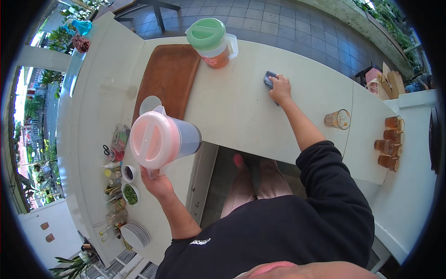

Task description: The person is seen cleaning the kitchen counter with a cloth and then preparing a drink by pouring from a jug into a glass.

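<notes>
My left hand point(156, 183) grips the handle of a plastic pitcher with a pink lid point(155, 140), held over the counter's left part. The pitcher's lower wall looks bluish and see-through. On the white countertop point(237, 104), my right hand point(281, 87) presses on a folded grey-blue cloth point(270, 79). A second pitcher with a green lid point(208, 36) stands at the far edge, orange-red drink inside it. Beside it lies a brown wooden tray point(170, 76). To the right of my right arm is a patterned drinking glass point(337, 119).
Several glasses of amber drink point(388, 148) stand at the far right. Along the left wall are a bowl of green vegetables point(130, 194), a bowl with dark contents point(128, 173), scissors point(106, 150), jars and stacked white plates point(136, 234). A cardboard box point(395, 83) sits beyond the counter.
</notes>
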Demonstrator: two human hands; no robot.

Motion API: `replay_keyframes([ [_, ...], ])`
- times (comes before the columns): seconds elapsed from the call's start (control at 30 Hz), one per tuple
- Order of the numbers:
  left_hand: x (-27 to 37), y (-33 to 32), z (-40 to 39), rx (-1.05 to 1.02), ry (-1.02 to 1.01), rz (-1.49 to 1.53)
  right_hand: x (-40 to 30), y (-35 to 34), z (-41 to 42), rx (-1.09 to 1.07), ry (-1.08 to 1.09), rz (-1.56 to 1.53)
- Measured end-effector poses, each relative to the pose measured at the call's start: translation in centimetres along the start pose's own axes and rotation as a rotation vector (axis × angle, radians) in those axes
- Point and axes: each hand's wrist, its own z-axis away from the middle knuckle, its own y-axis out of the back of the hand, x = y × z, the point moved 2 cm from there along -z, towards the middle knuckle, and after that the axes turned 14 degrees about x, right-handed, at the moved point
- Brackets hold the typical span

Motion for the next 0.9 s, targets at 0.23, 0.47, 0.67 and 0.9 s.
replay_keyframes([
  [0.23, -0.2, -4.8, 0.9, 0.079, 0.058, 0.04, -10.3, 6.8, 16.3, -0.539, 0.234, -0.244],
  [0.47, 0.5, -3.7, -0.3, -0.201, 0.047, 0.16, -3.2, 10.7, 1.1, -0.306, -0.043, -0.443],
  [0.67, -0.5, -5.8, 1.6, -0.04, 0.04, 0.056, 6.8, 4.0, 1.8, 0.026, -0.148, 0.081],
  [0.9, -0.7, -4.5, 0.5, -0.135, 0.047, 0.057, -3.3, 11.1, 17.3, -0.446, 0.182, -0.145],
])
